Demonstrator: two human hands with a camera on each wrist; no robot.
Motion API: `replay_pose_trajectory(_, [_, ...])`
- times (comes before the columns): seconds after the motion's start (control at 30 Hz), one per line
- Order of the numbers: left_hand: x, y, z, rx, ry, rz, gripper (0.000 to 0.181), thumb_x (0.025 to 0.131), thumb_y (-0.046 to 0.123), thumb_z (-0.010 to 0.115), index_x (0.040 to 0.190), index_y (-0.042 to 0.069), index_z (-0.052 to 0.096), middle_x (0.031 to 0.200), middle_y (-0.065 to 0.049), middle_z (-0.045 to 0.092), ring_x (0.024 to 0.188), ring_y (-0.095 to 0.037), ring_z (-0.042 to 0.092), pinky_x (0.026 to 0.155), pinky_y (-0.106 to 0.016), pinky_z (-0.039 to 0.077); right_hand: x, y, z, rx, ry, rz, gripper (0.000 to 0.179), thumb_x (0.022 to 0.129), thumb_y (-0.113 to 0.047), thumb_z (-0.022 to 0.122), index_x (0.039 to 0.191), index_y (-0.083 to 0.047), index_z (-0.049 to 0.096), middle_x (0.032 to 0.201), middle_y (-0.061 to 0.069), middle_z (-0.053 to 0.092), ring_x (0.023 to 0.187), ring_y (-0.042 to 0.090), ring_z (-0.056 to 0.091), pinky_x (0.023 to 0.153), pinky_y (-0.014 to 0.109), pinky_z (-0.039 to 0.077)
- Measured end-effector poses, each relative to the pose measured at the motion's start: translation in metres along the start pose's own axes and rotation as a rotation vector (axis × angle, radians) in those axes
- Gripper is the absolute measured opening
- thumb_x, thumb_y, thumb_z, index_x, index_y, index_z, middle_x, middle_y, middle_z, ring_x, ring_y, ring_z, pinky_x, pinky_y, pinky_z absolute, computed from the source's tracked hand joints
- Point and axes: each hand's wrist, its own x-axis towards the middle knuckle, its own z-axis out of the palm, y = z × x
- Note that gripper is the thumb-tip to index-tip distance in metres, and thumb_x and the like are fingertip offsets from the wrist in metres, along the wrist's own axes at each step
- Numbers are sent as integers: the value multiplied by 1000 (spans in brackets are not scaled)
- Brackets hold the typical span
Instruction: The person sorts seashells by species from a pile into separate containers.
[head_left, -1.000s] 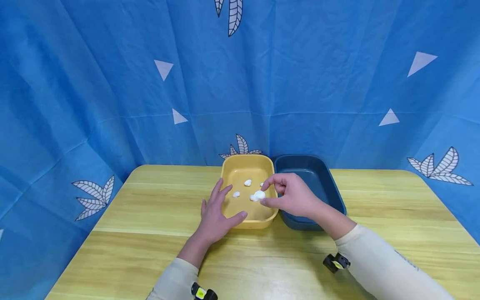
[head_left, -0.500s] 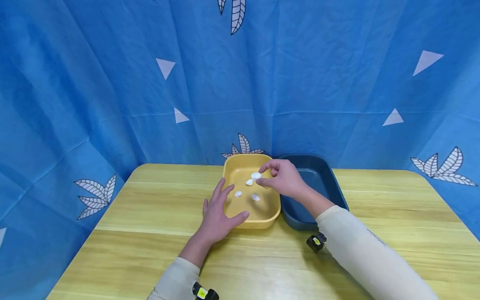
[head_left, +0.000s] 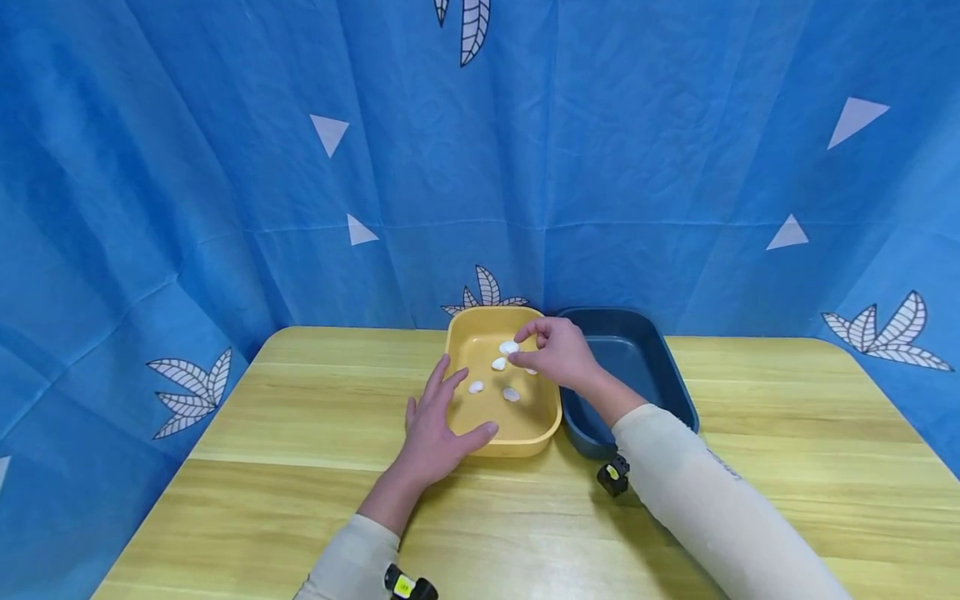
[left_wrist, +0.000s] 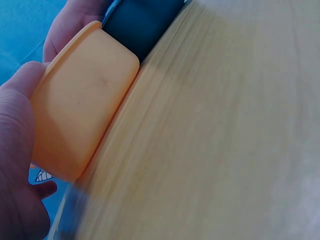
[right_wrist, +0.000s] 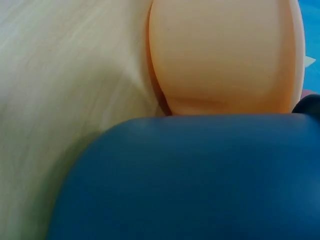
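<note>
In the head view my right hand (head_left: 561, 353) pinches a white seashell (head_left: 509, 347) between thumb and index finger, over the back half of a yellow tray (head_left: 506, 451). Several smaller white shells lie apart on the tray's floor, among them one shell (head_left: 498, 364) just in front of the held one and another shell (head_left: 512, 394) nearer the front. My left hand (head_left: 431, 433) spreads around the tray's front left corner, with its thumb at the front rim and fingers along the left rim. The left wrist view shows that thumb (left_wrist: 27, 80) against the tray's rim.
A dark blue tray (head_left: 686, 412) stands directly right of the yellow one, under my right forearm. Both are at the back of a wooden table (head_left: 315, 400). Behind the table hangs a blue patterned curtain (head_left: 637, 167).
My right hand has moved with the pinched shell from the tray's middle toward its back and slightly left, uncovering the shell near the front. My left hand stays in place.
</note>
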Motion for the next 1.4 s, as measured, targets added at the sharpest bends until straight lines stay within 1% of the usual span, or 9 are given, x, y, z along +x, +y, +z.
replay_pose_trajectory(0.27, [0,0,-1,-3,6,7,83,84,48,76,152,14,42,165,5,10,143,-28,32,110,-69,-3,0,-5,1,-32,-9,50,25,79,-21,86,98,-8,74,65,2,38,58,21,41,54,31,34])
replay_pose_trajectory(0.43, [0,0,-1,-1,4,10,84,83,51,75,152,14,42,166,5,10,143,-28,32,110,-68,-3,1,-3,1,-43,-13,54,31,80,-19,86,103,-3,73,65,2,38,58,21,42,55,32,34])
replay_pose_trajectory(0.5, [-1,0,-1,0,1,4,84,83,52,74,152,16,41,165,7,10,143,-27,32,111,-67,-3,2,-2,1,-44,-12,54,32,80,-19,85,104,-2,73,65,2,38,57,20,41,55,32,34])
replay_pose_trajectory(0.6, [-1,0,-2,1,0,3,83,83,52,74,152,18,41,165,7,9,143,-26,32,111,-67,-3,1,-3,1,-37,-14,55,32,80,-18,85,104,-2,73,65,2,37,57,20,40,55,32,34])
replay_pose_trajectory(0.77, [-1,1,-1,3,-2,-3,84,83,50,75,152,17,41,165,7,9,143,-27,32,111,-66,-3,-1,-4,0,-29,-7,60,30,82,-18,84,105,-2,73,65,2,37,56,20,40,54,32,34])
replay_pose_trajectory(1.0, [1,-1,-1,9,-7,-9,84,84,50,75,152,16,41,166,7,9,144,-27,30,111,-66,-3,-4,-4,-1,11,22,64,26,86,-18,80,107,-2,72,62,1,33,53,20,37,52,31,33])
replay_pose_trajectory(1.2, [2,-4,-2,31,-4,-21,87,82,55,74,153,18,39,166,7,9,143,-28,32,111,-66,-3,-9,-3,-6,1,63,86,25,88,-22,78,105,-4,73,63,1,34,55,21,38,51,30,32])
replay_pose_trajectory(1.27, [2,-4,-3,25,-7,-28,89,82,57,74,154,18,38,166,7,8,144,-28,30,111,-66,-4,-12,-4,-9,-7,79,88,23,88,-22,78,104,-5,73,62,2,35,54,21,39,50,30,33])
replay_pose_trajectory(1.4, [3,-4,-6,-29,-7,-60,94,79,56,78,154,19,35,165,8,9,147,-27,23,113,-64,-1,-20,-5,-15,-16,110,88,19,89,-21,77,102,-7,72,59,2,36,50,23,40,47,30,33])
